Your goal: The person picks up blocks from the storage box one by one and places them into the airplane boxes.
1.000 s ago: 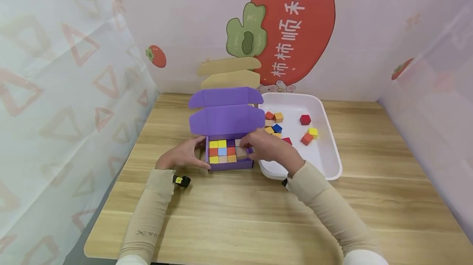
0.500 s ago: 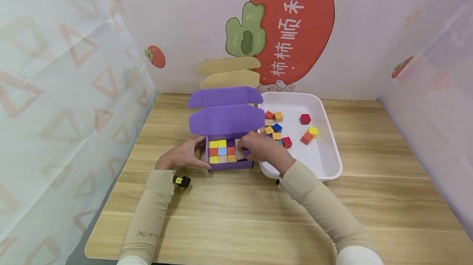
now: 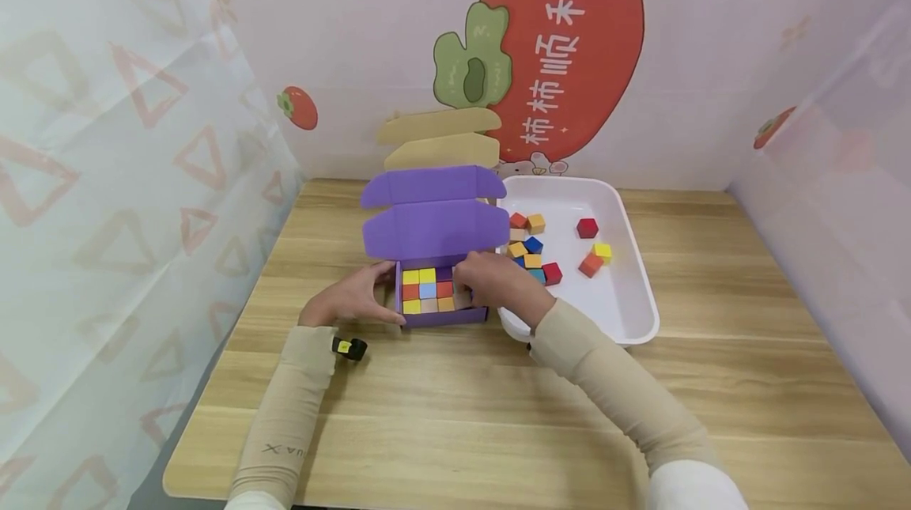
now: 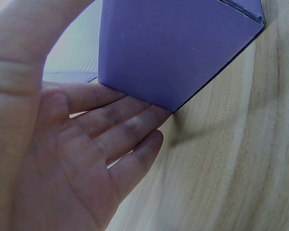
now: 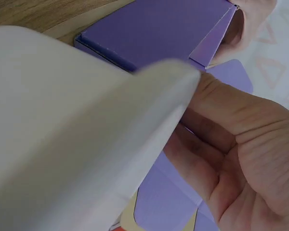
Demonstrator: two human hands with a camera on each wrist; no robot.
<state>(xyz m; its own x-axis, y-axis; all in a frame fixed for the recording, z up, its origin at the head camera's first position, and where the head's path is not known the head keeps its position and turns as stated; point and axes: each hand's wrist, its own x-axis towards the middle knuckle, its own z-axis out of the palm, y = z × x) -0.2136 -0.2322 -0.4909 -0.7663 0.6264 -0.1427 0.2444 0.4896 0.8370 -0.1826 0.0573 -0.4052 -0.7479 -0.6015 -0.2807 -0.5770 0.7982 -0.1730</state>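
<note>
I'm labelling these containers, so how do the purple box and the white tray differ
The purple box has a smaller base than the white tray. The box has square corners and a raised lid; the tray has rounded corners and no lid in view. The box's blocks sit packed in rows, while the tray's blocks lie loose and scattered. Both stand on the wooden table and hold coloured blocks.

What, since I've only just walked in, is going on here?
A person's left hand holds the left end of an open purple cardboard box containing rows of small multicoloured cubes. The right hand is over the cubes at the right end; whether it grips one is unclear. More loose cubes lie in a white rectangular tray alongside.
</note>
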